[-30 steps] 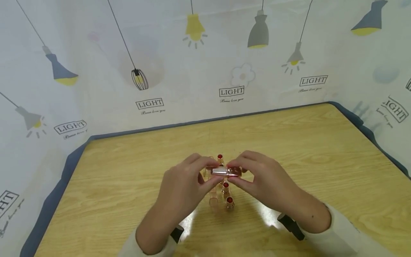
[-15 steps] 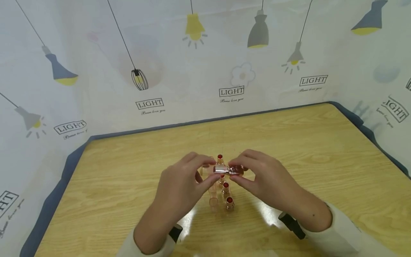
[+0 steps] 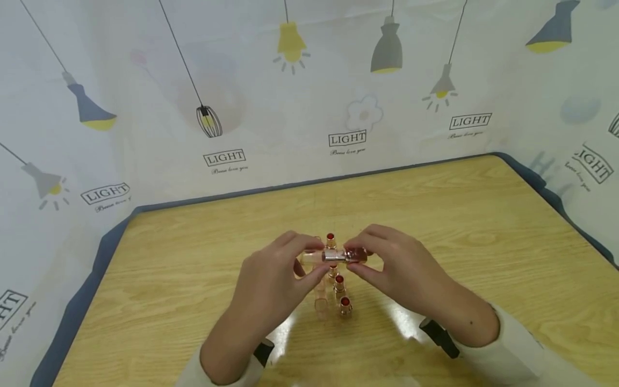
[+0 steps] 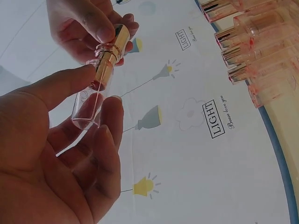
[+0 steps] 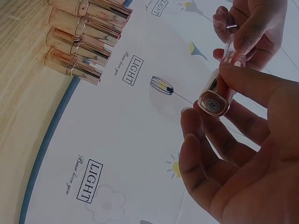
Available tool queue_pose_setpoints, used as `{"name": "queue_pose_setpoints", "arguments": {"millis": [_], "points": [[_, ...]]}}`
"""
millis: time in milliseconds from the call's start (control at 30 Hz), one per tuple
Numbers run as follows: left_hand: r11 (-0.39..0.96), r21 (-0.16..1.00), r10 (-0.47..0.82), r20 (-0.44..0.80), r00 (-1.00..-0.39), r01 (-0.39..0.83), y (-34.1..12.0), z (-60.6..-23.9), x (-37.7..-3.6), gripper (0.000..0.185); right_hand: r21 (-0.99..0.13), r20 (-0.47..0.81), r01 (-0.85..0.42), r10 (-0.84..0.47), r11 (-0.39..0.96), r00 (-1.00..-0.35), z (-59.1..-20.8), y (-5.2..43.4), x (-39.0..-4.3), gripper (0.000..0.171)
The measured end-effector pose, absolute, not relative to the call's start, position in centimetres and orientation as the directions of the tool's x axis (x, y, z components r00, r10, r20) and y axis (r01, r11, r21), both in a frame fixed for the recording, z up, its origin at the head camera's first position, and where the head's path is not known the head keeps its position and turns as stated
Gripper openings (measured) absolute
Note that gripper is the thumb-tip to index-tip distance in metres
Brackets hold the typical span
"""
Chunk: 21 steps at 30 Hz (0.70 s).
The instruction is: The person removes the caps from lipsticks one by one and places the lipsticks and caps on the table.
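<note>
Between my hands, a gold lipstick (image 3: pixel 357 255) lies level above the table, its clear cap (image 3: pixel 311 258) pointing left. My left hand (image 3: pixel 275 274) pinches the cap between thumb and fingers. With thumb and fingertips, my right hand (image 3: pixel 401 269) grips the lipstick's base (image 5: pixel 215 103), whose round end label shows in the right wrist view. Seen from the left wrist, the clear cap (image 4: pixel 84 109) surrounds only the front part of the lipstick, and a stretch of the gold tube (image 4: pixel 106 70) is exposed.
Several uncapped lipsticks (image 3: pixel 345 305) with red tips stand in a row below my hands. Beside them, to the left, runs a row of clear caps (image 3: pixel 321 305). A wood-grain table (image 3: pixel 435 215) ends at a lamp-patterned sheet (image 3: pixel 290 118).
The cap has slid leftward along the lipstick, and more of it sticks out past my left fingers. My left hand has shifted slightly left; my right has barely moved.
</note>
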<state>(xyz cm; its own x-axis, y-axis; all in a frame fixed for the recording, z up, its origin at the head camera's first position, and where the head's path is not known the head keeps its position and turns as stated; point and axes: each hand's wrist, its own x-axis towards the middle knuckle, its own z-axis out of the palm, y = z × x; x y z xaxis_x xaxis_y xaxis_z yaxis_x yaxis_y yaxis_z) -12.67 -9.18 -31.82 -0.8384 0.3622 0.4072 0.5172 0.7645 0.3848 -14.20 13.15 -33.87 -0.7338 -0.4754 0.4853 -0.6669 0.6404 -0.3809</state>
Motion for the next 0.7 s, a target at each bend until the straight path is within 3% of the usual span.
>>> {"name": "queue_pose_setpoints", "arguments": {"millis": [700], "points": [[0.813,0.356,0.322,0.386,-0.865,0.461,-10.07,-31.44,-13.17,0.028,-0.413,0.417,-0.607,-0.452,0.679,-0.789,-33.79,13.89,-14.77,0.026]]}}
